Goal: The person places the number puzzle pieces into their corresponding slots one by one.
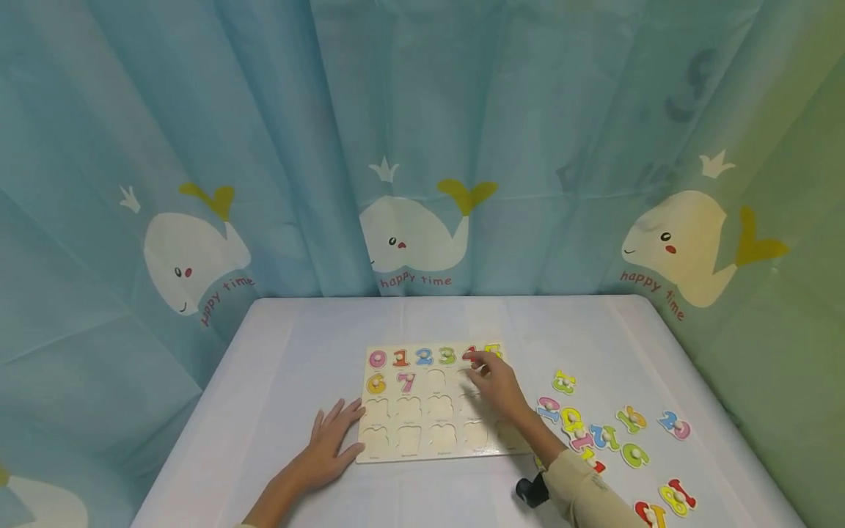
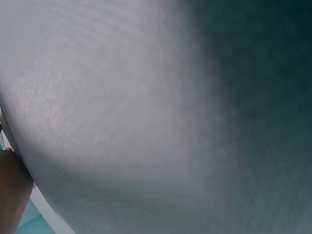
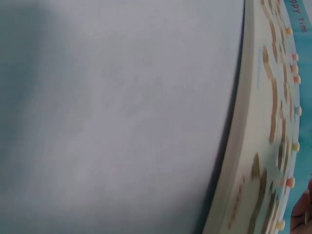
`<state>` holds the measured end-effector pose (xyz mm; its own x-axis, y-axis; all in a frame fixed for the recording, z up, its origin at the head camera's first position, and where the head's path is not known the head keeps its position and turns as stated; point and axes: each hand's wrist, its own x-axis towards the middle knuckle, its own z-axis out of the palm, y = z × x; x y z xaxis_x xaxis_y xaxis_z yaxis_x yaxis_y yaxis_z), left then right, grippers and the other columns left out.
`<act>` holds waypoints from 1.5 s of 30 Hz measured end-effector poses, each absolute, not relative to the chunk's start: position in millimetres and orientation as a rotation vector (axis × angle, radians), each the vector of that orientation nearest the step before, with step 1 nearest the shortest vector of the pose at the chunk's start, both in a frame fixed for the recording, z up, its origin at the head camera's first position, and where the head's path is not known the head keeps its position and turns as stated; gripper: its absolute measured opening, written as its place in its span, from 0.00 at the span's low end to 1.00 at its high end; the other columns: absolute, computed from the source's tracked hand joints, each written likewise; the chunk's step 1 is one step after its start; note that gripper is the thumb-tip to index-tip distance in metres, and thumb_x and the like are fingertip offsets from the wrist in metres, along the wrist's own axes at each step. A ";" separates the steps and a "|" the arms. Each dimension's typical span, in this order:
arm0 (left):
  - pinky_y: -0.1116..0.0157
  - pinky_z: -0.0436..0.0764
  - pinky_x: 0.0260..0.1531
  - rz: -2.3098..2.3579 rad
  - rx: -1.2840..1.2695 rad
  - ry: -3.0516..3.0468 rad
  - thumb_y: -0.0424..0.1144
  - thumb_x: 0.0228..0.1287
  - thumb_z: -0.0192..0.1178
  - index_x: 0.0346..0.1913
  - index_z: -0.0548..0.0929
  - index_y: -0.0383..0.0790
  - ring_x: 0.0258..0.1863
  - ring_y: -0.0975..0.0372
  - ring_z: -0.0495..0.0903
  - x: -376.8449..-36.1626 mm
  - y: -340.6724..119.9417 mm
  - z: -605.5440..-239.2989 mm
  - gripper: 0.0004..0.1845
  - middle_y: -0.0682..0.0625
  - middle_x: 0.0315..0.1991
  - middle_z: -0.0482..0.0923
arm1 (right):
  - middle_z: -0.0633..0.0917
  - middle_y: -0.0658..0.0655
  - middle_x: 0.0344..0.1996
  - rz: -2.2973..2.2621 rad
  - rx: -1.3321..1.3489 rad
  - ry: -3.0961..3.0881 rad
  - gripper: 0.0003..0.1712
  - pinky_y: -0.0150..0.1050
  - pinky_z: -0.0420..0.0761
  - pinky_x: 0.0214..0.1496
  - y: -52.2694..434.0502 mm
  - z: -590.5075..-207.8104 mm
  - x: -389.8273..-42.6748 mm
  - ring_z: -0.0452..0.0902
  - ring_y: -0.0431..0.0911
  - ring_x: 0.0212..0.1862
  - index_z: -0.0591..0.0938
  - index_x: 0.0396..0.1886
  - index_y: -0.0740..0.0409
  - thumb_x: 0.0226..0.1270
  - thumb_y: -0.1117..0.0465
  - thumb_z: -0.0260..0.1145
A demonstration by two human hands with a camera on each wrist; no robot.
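A pale wooden number puzzle board lies on the table with rows of cut-out slots. Pieces 0 to 5 fill its top row; an orange 6 and a pink 7 sit in the second row. My left hand rests spread out, its fingertips and thumb against the board's left edge. Above the board's right side is my right hand, fingers bent, tips near the red 4; no piece shows between them. At the right wrist view's edge, part of that hand appears over the knobs. The left wrist view shows mostly blurred cloth.
Loose number pieces lie scattered right of the board, among them a green piece, a blue-and-pink piece and a yellow-and-red piece. A black object is by the right sleeve. A whale-print curtain hangs behind the white table.
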<state>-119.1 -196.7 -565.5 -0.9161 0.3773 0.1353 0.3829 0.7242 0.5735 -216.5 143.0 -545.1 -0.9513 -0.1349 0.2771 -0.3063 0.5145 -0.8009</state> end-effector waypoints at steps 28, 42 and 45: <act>0.36 0.36 0.60 -0.965 -0.620 -2.896 0.44 0.64 0.58 0.65 0.68 0.36 0.69 0.41 0.50 -118.3 -196.0 -564.7 0.29 0.43 0.69 0.60 | 0.80 0.52 0.33 1.269 0.229 -2.609 0.16 0.36 0.77 0.36 213.5 -535.0 -182.1 0.75 0.44 0.36 0.80 0.50 0.60 0.61 0.67 0.67; 0.37 0.34 0.60 -0.966 -0.609 -2.929 0.45 0.64 0.57 0.65 0.67 0.37 0.69 0.41 0.49 -119.0 -195.3 -563.9 0.29 0.43 0.69 0.60 | 0.80 0.51 0.36 1.144 0.083 -2.621 0.18 0.29 0.74 0.39 277.3 -538.4 -148.6 0.75 0.45 0.40 0.79 0.52 0.60 0.67 0.56 0.63; 0.37 0.35 0.60 -0.966 -0.607 -2.923 0.45 0.63 0.57 0.65 0.68 0.37 0.69 0.41 0.49 -119.3 -194.7 -564.5 0.29 0.43 0.68 0.61 | 0.81 0.53 0.36 1.137 0.048 -2.619 0.18 0.28 0.74 0.38 285.7 -535.3 -143.2 0.76 0.46 0.40 0.79 0.52 0.61 0.67 0.57 0.62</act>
